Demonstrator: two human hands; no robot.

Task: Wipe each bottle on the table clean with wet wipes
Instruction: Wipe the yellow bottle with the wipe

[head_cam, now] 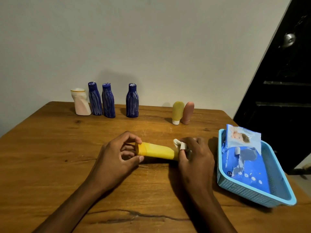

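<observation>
A yellow bottle (157, 151) lies sideways just above the wooden table (50, 148), held between both hands. My left hand (117, 155) pinches its capped end with thumb and fingers. My right hand (193, 155) grips a white wet wipe (179, 143) wrapped round the bottle's other end. At the back stand a white bottle (81, 102), three dark blue bottles streaked with white (95, 100) (108, 101) (132, 101), a yellow-green tube (177, 112) and a pink tube (188, 113).
A light blue plastic basket (272, 195) sits at the table's right edge and holds a blue pack of wet wipes (242, 158). A black door (282, 81) stands behind it at the right. A grey wall runs behind the table.
</observation>
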